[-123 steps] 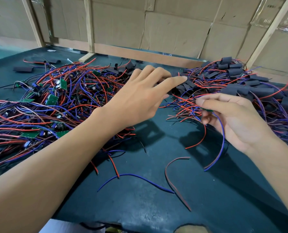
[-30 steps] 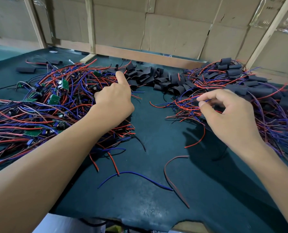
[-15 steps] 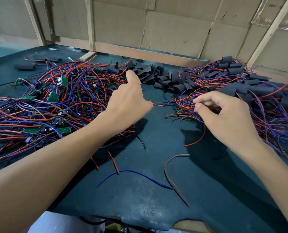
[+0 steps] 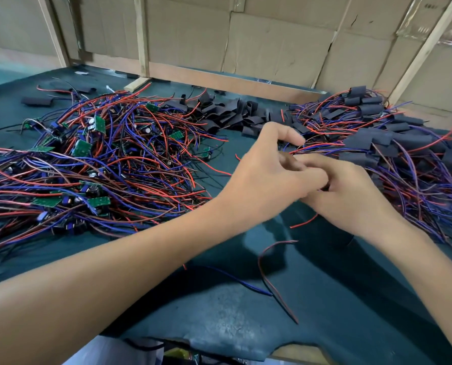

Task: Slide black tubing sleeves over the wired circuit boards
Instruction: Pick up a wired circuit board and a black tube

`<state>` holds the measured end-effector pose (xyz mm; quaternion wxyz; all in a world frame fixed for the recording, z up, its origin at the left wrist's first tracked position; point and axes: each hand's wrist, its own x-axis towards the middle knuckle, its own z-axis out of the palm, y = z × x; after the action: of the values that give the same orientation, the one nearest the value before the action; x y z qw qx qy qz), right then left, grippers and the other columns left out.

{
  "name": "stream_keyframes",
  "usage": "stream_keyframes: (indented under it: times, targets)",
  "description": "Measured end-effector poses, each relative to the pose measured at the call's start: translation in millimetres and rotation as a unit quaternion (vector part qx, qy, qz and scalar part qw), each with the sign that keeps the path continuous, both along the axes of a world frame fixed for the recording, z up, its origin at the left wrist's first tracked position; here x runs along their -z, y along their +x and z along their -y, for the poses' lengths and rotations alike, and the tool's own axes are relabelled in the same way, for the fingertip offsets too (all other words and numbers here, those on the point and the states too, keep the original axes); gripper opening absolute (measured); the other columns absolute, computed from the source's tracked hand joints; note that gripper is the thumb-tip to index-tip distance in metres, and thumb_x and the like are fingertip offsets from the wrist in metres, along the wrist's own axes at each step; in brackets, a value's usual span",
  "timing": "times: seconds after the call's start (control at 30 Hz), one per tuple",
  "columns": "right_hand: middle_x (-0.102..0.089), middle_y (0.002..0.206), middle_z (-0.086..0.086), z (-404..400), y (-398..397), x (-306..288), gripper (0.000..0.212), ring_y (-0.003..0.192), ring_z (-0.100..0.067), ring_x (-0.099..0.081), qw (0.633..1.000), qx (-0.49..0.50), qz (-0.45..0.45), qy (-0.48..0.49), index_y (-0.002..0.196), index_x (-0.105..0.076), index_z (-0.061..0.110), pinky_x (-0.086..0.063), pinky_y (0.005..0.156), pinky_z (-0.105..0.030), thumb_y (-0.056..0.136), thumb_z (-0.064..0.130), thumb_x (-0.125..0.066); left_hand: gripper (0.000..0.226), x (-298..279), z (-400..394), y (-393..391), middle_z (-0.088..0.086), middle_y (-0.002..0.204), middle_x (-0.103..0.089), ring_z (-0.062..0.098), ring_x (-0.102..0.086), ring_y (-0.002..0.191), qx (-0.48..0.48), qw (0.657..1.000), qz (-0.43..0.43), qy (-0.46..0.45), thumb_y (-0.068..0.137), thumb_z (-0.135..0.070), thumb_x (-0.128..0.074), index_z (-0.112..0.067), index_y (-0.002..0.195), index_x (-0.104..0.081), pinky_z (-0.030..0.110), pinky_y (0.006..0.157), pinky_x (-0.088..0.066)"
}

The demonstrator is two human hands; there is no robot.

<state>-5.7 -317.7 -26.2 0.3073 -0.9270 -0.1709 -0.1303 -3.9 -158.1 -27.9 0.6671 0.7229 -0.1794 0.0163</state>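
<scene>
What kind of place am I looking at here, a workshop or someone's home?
Most likely a small electronics assembly workshop. A dark worktable carries a heap of green circuit boards with red and blue wires, a pile of black tubing sleeves and a pile of already sleeved boards. Cardboard sheets line the wall behind.

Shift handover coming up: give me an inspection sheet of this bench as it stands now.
Surface: dark green mat, front edge ragged.
Job's things: bare circuit boards tangled in wires on the left; loose black sleeves at the back middle; sleeved boards piled on the right.
Clutter: stray sleeve at far left.
Hands: left hand and right hand touch at mid-bench with fingers curled; what they hold is hidden.
Cables: loose red wire and blue wire lie near the front.
Surroundings: cardboard wall with wooden battens.
</scene>
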Motion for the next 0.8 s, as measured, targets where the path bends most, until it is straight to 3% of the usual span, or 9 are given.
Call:
stream_keyframes:
  times: [0.13,0.27,0.4,0.5,0.57,0.67,0.73,0.8]
  targets:
    - [-0.066,0.071,0.025,-0.4,-1.0,-1.9,0.037,0.067,0.007,-0.055,0.998,-0.058,-0.016,0.015,0.080,-0.066,0.038,-0.040,0.065,-0.009,0.079,0.002,-0.071,0.044,0.8,-2.9,-1.7,-0.004,0.067,-0.064,0.016,-0.060,0.062,0.076,0.996,0.008,-0.055,0.070,-0.010,-0.064,-0.023,0.108,-0.046,0.022,0.061,-0.046]
    - [-0.070,0.071,0.010,2.5,1.1,-1.3,0.031,0.068,0.002,-0.053,0.989,-0.101,-0.080,0.070,0.079,-0.072,0.019,-0.043,0.068,-0.015,0.082,-0.012,-0.069,0.043,3.5,-6.3,1.8,0.006,0.071,-0.064,0.018,-0.056,0.062,0.128,0.988,0.002,-0.084,0.075,0.002,-0.062,-0.018,0.110,-0.047,0.021,0.058,-0.045]
    - [-0.071,0.070,0.002,4.4,5.2,-1.0,0.042,0.068,-0.003,-0.057,0.992,-0.079,-0.053,0.088,0.073,-0.072,0.029,-0.047,0.068,-0.022,0.085,-0.010,-0.069,0.038,5.3,-10.3,8.7,0.014,0.078,-0.066,0.020,-0.055,0.066,0.122,0.990,0.029,-0.068,0.075,-0.004,-0.064,-0.018,0.108,-0.053,0.027,0.059,-0.045]
    - [-0.077,0.080,-0.001,3.8,7.0,-1.8,0.024,0.072,-0.009,-0.068,0.971,-0.052,-0.041,0.229,0.091,-0.078,0.023,-0.056,0.071,-0.021,0.092,0.001,-0.069,0.033,8.5,-24.0,22.3,0.002,0.089,-0.069,0.014,-0.060,0.078,0.048,0.987,0.135,0.071,0.085,-0.009,-0.067,-0.017,0.115,-0.054,0.019,0.068,-0.044]
    - [-0.078,0.086,-0.008,5.9,8.9,-2.8,0.017,0.077,-0.018,-0.071,0.946,-0.018,-0.045,0.322,0.096,-0.079,0.016,-0.057,0.073,-0.026,0.095,0.004,-0.066,0.039,12.6,-35.8,32.2,-0.005,0.101,-0.065,0.010,-0.059,0.093,0.002,0.955,0.194,0.224,0.089,-0.022,-0.069,-0.020,0.124,-0.052,0.018,0.079,-0.045]
    - [-0.077,0.087,-0.010,9.3,10.7,-5.6,0.015,0.079,-0.021,-0.070,0.924,0.017,-0.033,0.380,0.099,-0.077,0.010,-0.056,0.074,-0.027,0.097,0.003,-0.063,0.046,20.1,-47.2,42.2,-0.005,0.119,-0.059,0.018,-0.051,0.114,-0.035,0.880,0.215,0.422,0.092,-0.037,-0.064,-0.026,0.134,-0.049,0.041,0.101,-0.042]
    - [-0.076,0.087,-0.010,10.9,11.2,-8.5,0.014,0.079,-0.021,-0.069,0.910,0.038,-0.023,0.412,0.099,-0.076,0.008,-0.055,0.075,-0.028,0.097,0.003,-0.063,0.036,21.6,-50.4,46.0,-0.006,0.114,-0.056,0.023,-0.051,0.115,-0.051,0.863,0.195,0.464,0.095,-0.037,-0.060,-0.027,0.129,-0.054,0.046,0.102,-0.042]
    - [-0.075,0.086,-0.008,12.9,12.0,-11.4,0.013,0.079,-0.020,-0.069,0.891,0.052,-0.017,0.451,0.097,-0.076,0.009,-0.056,0.076,-0.029,0.096,0.005,-0.064,0.018,21.2,-52.5,49.7,-0.010,0.092,-0.053,0.024,-0.057,0.101,-0.066,0.870,0.200,0.447,0.099,-0.036,-0.055,-0.025,0.111,-0.062,0.042,0.091,-0.046]
